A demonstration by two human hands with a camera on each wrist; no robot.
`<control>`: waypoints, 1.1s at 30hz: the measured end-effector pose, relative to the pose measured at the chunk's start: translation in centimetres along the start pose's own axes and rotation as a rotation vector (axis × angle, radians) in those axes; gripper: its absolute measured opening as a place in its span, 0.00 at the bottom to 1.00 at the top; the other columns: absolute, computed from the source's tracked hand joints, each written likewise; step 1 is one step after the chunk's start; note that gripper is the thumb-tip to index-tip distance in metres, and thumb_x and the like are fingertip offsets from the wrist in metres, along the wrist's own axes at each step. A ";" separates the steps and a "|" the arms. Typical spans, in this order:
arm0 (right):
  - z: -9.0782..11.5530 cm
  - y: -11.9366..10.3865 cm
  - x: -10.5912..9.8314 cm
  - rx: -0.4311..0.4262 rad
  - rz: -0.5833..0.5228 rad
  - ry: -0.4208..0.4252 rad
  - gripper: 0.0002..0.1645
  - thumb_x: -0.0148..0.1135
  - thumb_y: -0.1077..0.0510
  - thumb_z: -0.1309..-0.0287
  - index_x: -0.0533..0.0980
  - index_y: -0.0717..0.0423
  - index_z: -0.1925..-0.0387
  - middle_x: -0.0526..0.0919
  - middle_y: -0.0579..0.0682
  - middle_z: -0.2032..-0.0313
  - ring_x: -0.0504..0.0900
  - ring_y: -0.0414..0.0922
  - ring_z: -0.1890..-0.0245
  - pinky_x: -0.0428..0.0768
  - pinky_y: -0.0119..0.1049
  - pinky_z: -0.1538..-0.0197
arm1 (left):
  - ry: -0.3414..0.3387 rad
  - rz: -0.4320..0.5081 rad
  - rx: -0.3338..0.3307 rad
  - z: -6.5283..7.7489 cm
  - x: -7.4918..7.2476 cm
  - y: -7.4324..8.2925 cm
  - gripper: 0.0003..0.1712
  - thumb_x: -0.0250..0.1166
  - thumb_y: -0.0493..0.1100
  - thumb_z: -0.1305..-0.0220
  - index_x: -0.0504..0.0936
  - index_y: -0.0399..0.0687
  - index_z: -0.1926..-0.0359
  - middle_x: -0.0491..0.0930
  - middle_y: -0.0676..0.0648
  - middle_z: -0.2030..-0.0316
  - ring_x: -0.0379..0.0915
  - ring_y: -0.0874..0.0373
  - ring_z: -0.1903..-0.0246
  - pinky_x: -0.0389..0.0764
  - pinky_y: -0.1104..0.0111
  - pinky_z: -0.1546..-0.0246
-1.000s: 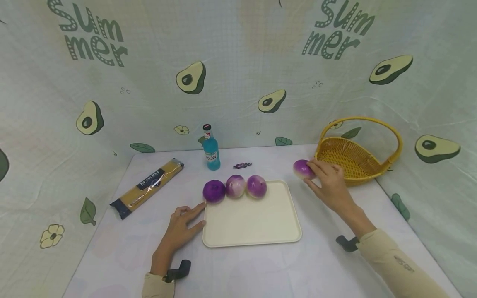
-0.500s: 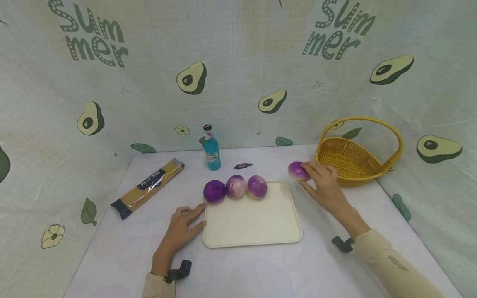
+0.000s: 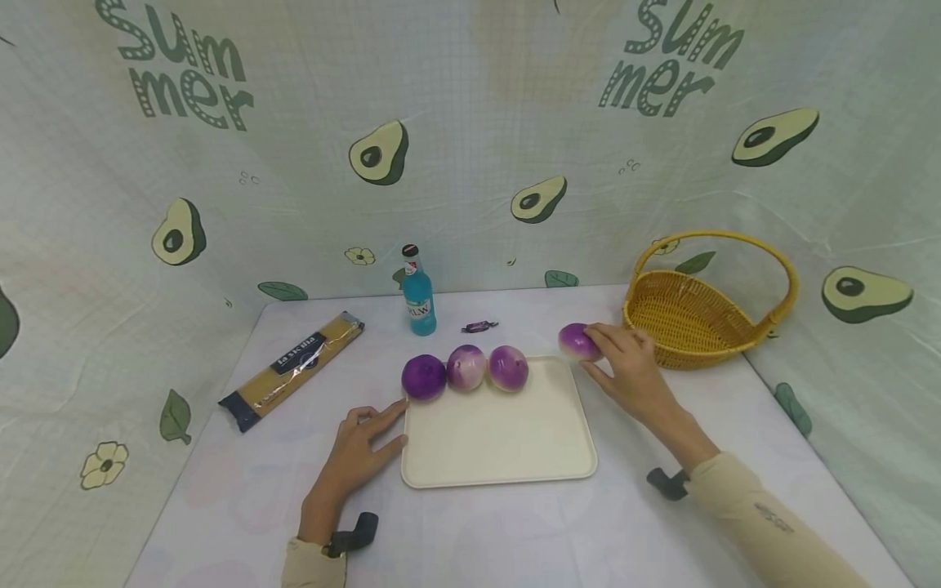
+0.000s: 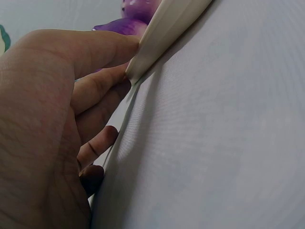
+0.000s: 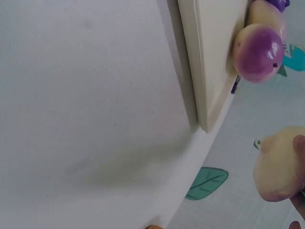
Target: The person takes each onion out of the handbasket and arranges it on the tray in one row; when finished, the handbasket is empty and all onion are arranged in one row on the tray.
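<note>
My right hand (image 3: 625,367) grips a purple-and-white turnip (image 3: 577,342) by its right side, just beyond the far right corner of a cream tray (image 3: 500,441). In the right wrist view that turnip's pale underside (image 5: 276,164) shows, with fingertips at the image edge. My left hand (image 3: 360,449) touches the tray's left edge with its fingertips. The left wrist view shows those fingers (image 4: 102,50) against the tray's rim (image 4: 155,43). Along the tray's far edge sit a dark purple round vegetable (image 3: 423,377) and two turnips, one in the middle (image 3: 466,367) and one at right (image 3: 508,368).
A yellow wicker basket (image 3: 684,318) with a tall handle stands at the back right. Behind the tray are a blue bottle (image 3: 420,302) and a small wrapped candy (image 3: 480,327). A spaghetti packet (image 3: 294,367) lies to the left. A printed cloth hangs behind the table.
My right hand has carried its turnip leftward, away from the basket and closer to the tray. The left hand, tray and other vegetables have stayed in place.
</note>
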State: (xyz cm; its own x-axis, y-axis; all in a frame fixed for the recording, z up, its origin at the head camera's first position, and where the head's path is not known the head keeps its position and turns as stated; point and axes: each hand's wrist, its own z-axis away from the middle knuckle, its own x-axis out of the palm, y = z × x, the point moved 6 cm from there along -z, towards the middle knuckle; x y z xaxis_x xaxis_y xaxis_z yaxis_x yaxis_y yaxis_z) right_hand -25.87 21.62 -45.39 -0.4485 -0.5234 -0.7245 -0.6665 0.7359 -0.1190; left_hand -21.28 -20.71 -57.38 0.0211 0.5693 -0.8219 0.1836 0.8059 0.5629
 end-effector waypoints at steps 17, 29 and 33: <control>-0.3 -0.9 1.6 -0.002 -0.022 -0.006 0.36 0.80 0.60 0.57 0.77 0.67 0.44 0.80 0.62 0.46 0.77 0.59 0.45 0.64 0.59 0.47 | -0.001 -0.008 -0.008 0.0 0.2 -0.4 0.34 0.62 0.67 0.35 0.68 0.76 0.29 0.76 0.64 0.38 0.61 0.53 0.42 0.65 0.47 0.43; -0.5 -1.4 2.5 0.001 -0.029 -0.030 0.37 0.81 0.62 0.58 0.77 0.67 0.44 0.80 0.62 0.46 0.77 0.58 0.46 0.65 0.60 0.46 | 0.003 -0.010 -0.003 0.0 0.1 -0.3 0.34 0.62 0.66 0.35 0.69 0.75 0.29 0.76 0.63 0.38 0.61 0.52 0.42 0.65 0.47 0.43; -0.4 -1.5 2.9 -0.006 -0.020 -0.042 0.37 0.81 0.61 0.58 0.77 0.67 0.44 0.80 0.62 0.46 0.78 0.58 0.46 0.65 0.59 0.46 | 0.002 -0.011 0.004 -0.1 0.2 -0.3 0.34 0.62 0.67 0.35 0.69 0.75 0.29 0.76 0.63 0.38 0.61 0.52 0.41 0.65 0.47 0.43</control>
State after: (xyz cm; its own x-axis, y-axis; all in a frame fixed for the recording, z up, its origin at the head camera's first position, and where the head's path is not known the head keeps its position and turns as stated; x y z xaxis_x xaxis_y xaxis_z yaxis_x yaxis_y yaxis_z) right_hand -26.36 18.86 -47.05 -0.4099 -0.5196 -0.7497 -0.6787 0.7229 -0.1300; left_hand -21.41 -20.87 -57.73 0.0170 0.5606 -0.8279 0.1881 0.8114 0.5533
